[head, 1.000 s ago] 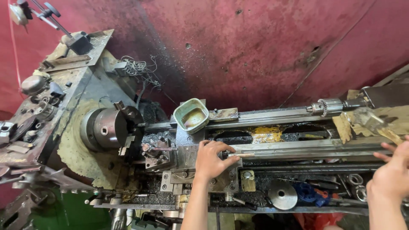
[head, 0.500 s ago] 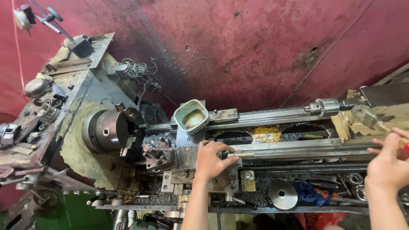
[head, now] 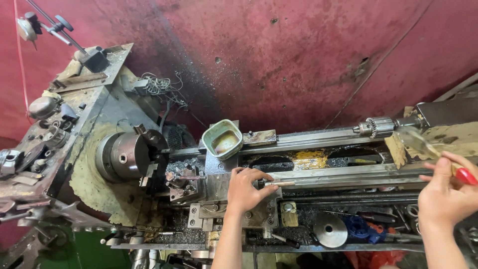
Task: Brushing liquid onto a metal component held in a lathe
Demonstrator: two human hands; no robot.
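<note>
Your left hand lies palm-down on the lathe carriage, fingers curled over its top edge, not closed round anything. A thin metal rod lies on the bed rail just right of your fingertips, near end touching or nearly touching them; can't tell which.

Your right hand is up at the far right, well apart from the left. Fingers closed on a red-handled tool; only the red grip end shows past the knuckles. A blurred brush-like head sticks up-left from that hand, over the tailstock end. Too smeared to say more.

Around the left hand:
- Small greenish tray w/ brownish liquid, just above the hand, on the carriage's back edge.
- Tool post w/ bolts and swarf, just left of the hand.
- Chuck further left, jaws facing the tool post, no workpiece visible in it.
- Silver disc and blue part lower right of the hand, in the chip tray, btw your two forearms.

Around the right hand:
- Drill chuck on the tailstock quill, up-left of the hand, pointing toward the headstock.
- Yellowish sludge in the bed gap, btw the hands, nearer the left.

Red stained wall behind the whole machine.
</note>
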